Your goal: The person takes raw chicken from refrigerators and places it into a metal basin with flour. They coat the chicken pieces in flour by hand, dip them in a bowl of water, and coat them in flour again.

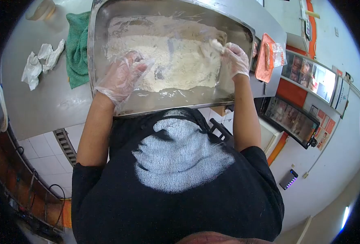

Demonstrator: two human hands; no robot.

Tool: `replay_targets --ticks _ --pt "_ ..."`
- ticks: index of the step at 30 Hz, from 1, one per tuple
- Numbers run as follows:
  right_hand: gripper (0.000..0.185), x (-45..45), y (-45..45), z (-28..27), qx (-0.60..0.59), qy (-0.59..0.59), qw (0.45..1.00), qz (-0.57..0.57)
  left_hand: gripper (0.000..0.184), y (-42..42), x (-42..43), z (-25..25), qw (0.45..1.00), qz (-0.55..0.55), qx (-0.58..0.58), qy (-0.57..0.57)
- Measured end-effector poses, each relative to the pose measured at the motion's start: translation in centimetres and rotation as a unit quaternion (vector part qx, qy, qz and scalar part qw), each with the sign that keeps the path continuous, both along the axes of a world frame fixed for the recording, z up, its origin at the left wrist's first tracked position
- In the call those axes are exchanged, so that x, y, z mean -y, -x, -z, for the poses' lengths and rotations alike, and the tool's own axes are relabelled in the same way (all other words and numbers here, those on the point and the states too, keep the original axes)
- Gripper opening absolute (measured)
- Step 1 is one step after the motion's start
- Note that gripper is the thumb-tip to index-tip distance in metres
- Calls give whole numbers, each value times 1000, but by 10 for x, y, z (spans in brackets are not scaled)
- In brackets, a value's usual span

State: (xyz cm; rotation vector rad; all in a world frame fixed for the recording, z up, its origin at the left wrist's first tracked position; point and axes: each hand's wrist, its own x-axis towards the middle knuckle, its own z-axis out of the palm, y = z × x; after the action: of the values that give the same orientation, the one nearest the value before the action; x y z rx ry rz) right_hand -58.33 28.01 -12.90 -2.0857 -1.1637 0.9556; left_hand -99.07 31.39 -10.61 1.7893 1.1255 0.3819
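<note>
A deep metal tray (91,53) in front of me holds a bed of pale flour (180,67). Over its right side, my right hand (237,59), in a clear plastic glove, is closed on a flour-coated piece of food (216,46); its exact kind is hidden by the coating. The flour near that piece looks blurred. My left hand (123,77), gloved the same way, is over the tray's left side at the edge of the flour. Its fingers are curled inward, and whatever may be in them cannot be made out.
A green towel (78,49) lies against the tray's left side, with crumpled white tissue (43,61) farther left. A clear container (41,10) stands at the back left. Right of the tray are an orange-pink tray (263,61) and a plastic packet (275,56).
</note>
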Motion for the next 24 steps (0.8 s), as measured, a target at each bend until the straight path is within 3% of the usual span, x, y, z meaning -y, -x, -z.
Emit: replay_targets --ticks 2,4,6,11,14,16,18,21,24 --pt "17 3 -8 29 -47 4 996 74 49 0 0 0 1000 -1 -2 -9" --pt "18 24 -43 94 112 40 992 -48 50 -1 -1 1 1000 0 11 25" --pt "19 29 -37 99 200 63 974 -87 48 0 -1 3 1000 3 5 27" --pt "15 34 14 73 304 31 952 25 43 -1 1 4 1000 -8 -12 18" --pt "23 26 50 39 501 -17 858 -115 44 -1 2 2 1000 -10 -12 9" --pt "25 34 56 49 400 38 910 -104 52 -3 3 8 1000 -23 19 -1" --pt "27 34 62 60 403 11 907 -124 56 -4 2 9 999 -27 33 -6" --pt "30 29 75 60 487 -60 854 -173 55 -3 4 9 999 -27 18 -17" --pt "39 24 81 36 410 69 898 -144 54 -2 6 13 999 -37 7 -34"
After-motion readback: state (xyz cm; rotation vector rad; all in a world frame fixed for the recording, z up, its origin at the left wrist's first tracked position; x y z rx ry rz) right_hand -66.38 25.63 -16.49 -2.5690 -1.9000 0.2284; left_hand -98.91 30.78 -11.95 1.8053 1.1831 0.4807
